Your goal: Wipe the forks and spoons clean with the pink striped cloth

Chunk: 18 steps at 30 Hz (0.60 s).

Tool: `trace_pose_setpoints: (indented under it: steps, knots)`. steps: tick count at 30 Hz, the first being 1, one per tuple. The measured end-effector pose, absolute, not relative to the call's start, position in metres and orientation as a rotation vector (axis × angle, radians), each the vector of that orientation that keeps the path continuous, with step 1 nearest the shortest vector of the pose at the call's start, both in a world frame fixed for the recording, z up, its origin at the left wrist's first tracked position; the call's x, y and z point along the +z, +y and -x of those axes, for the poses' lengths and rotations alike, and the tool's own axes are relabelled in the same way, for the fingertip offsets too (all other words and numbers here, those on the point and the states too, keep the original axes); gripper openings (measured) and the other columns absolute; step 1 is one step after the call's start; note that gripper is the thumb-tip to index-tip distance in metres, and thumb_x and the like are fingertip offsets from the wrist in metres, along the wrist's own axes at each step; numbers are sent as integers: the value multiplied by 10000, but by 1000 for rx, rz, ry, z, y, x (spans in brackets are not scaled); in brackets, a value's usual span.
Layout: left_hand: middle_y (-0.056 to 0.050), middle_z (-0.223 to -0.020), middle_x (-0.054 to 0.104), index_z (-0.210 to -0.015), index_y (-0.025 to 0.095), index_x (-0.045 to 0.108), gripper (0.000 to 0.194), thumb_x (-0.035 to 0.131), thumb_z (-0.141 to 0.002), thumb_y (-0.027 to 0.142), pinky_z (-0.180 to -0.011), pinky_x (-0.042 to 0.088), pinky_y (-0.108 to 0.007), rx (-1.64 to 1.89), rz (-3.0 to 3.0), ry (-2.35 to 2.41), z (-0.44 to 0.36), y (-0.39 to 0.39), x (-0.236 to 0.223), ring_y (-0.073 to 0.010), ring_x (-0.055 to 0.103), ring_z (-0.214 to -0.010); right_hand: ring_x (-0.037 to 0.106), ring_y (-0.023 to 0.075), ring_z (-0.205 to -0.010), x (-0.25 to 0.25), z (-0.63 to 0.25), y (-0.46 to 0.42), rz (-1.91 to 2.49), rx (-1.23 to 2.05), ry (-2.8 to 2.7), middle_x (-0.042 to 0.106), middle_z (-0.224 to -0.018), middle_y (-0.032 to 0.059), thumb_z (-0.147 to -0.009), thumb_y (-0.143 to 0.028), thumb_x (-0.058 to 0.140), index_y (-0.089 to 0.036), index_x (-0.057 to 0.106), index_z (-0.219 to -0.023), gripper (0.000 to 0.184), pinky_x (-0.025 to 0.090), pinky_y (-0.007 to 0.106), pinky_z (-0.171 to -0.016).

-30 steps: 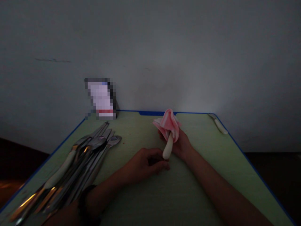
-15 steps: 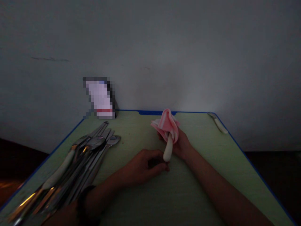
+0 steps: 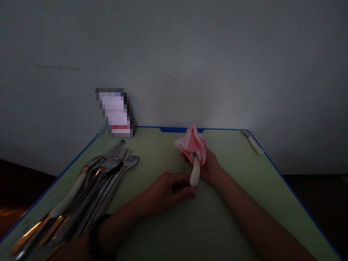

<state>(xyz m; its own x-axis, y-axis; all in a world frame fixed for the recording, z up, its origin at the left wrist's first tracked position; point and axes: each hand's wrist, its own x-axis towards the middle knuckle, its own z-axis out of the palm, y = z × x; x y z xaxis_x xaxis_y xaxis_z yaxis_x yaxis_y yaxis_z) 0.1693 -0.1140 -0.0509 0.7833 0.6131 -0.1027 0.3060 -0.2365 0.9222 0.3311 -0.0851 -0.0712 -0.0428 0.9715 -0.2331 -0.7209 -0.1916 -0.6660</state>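
Note:
Over the middle of the table, my right hand is closed on a pink and white striped cloth. The cloth is bunched around a piece of cutlery whose white handle sticks out toward me; its head is hidden in the folds. My left hand pinches the rounded end of that handle between thumb and fingers. To the left lies a pile of cutlery, with metal spoons, slim metal handles and one thick white handle.
A blue-edged, light green table stands against a grey wall. At its back left a pixelated phone-like screen leans up. A white-handled utensil, perhaps a fork, lies alone at the back right corner.
The white handle has shifted very slightly to the right at its near end. Both hands keep their grip, and the cloth has barely moved.

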Motion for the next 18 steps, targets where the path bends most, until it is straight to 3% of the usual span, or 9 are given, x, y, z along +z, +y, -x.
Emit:
trace_pose_setpoints:
  steps: [9,18]
  knots:
    - [22,-680,555,-827,158,611,253,401,-913,270,-567,377,-193,345,-1864,728,-171,-114,-52,-92,498,-594,632,214,-792,-67,-329,-87,778,1627,-447,675,-802,56,-797,-403,539,-183,615,-846,238,539,374,-725]
    - [44,-683,549,-817,165,586,96,568,-817,259,-566,369,-187,341,-1823,746,-172,-113,-56,-90,483,-611,640,206,-773,-64,-328,-87,806,1600,-430,676,-753,50,-801,-383,546,-171,607,-862,229,556,356,-696]
